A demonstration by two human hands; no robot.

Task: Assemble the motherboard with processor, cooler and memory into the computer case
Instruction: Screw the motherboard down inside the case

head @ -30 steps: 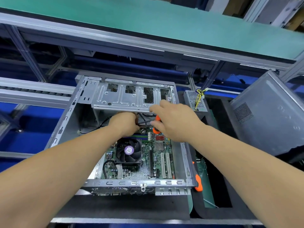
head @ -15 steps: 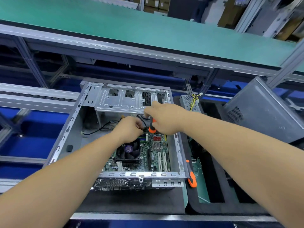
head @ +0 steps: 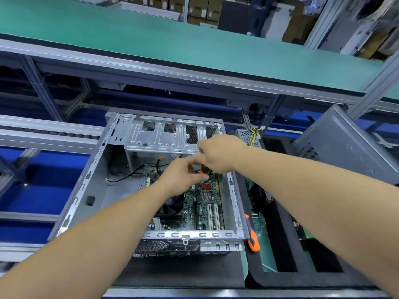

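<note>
Green motherboard point(head: 200, 203) lay flat inside the open grey metal computer case point(head: 86, 186), both hands meeting above its far edge.

Right hand point(head: 220, 154) curled around an orange-and-black screwdriver point(head: 204, 170), whose shaft was hidden; left hand point(head: 179, 178) pinched near its handle. The board stretched toward six o'clock from the grip, right hand nearer.

cooler point(head: 172, 203) mostly behind left forearm, screwdriver point(head: 204, 170) tip hidden by hands
</note>
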